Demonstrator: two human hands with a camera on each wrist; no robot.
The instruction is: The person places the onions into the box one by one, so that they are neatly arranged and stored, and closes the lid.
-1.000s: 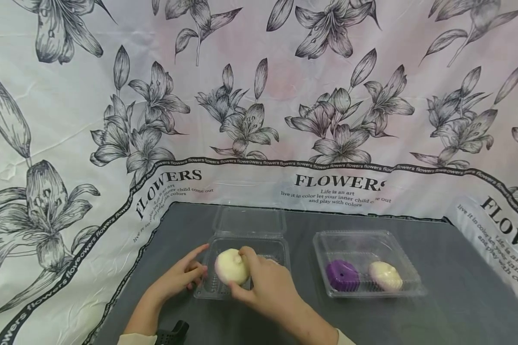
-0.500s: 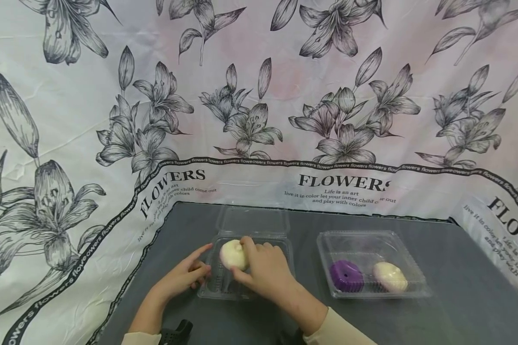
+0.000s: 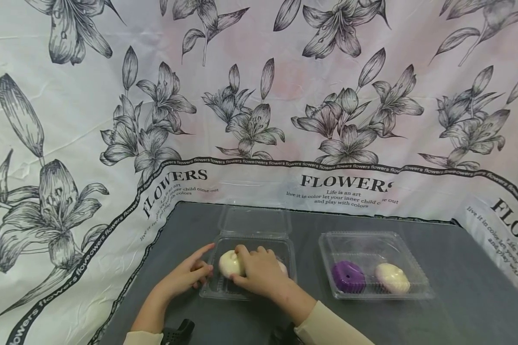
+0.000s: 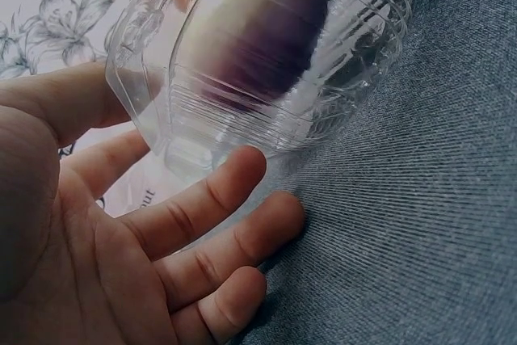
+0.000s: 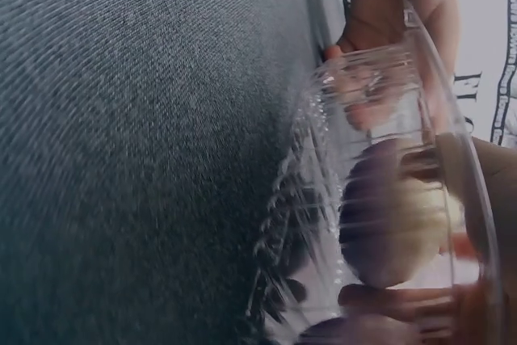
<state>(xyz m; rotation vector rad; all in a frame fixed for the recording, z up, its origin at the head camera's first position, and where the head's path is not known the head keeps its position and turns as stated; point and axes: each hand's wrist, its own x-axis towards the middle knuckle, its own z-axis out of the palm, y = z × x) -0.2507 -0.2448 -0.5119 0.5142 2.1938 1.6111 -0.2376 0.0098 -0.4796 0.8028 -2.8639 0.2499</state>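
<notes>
My right hand grips a round, onion-shaped ball, cream on top and purple underneath, inside an open clear plastic box. In the right wrist view, the same ball shows through the box wall, with fingers curled at its cream side. A second pale ball lies in the box, partly hidden by my right hand. At the box's left side is my left hand, thumb and forefinger right at the rim. The left wrist view shows its other fingers loosely extended below the box.
To the right stands another clear plastic box, with a purple square-looking piece and a cream-and-pink ball inside. The open box's raised lid leans back. A floral curtain borders the grey tabletop.
My right hand has lowered the ball into the left box, and the pale ball on the right shows more. The left hand stays at the rim. The whole view has shifted slightly.
</notes>
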